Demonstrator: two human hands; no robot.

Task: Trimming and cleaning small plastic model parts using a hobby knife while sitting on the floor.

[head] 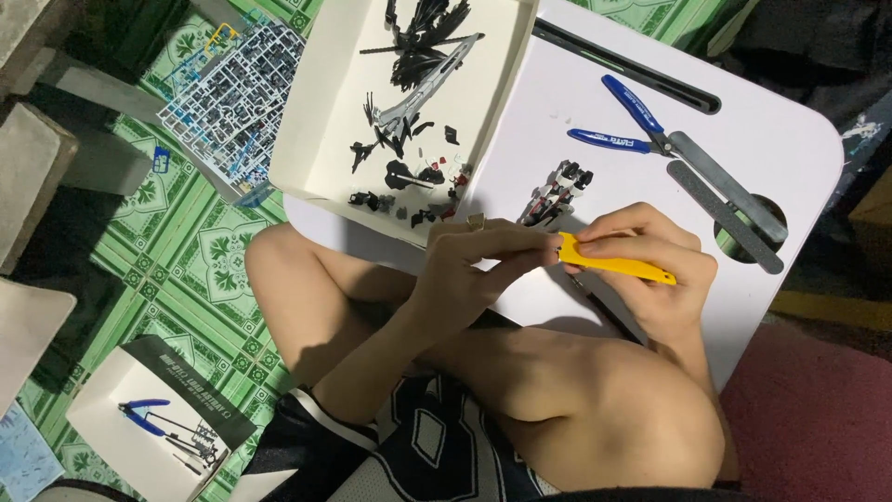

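Note:
My right hand (650, 270) grips a flat yellow plastic tool (618, 265) over the near edge of the white lap table (799, 139). My left hand (483, 265) pinches something small at the tool's left tip; the piece is hidden by the fingers. Just beyond my hands a small white, black and red model figure part (556, 193) lies on the table.
A white box lid (321, 139) with several small black model parts sits at the table's left. Blue-handled nippers (627, 125) and a grey file (729, 216) lie at the right. Plastic part frames (232, 102) and a second box with blue nippers (139, 414) rest on the green patterned floor.

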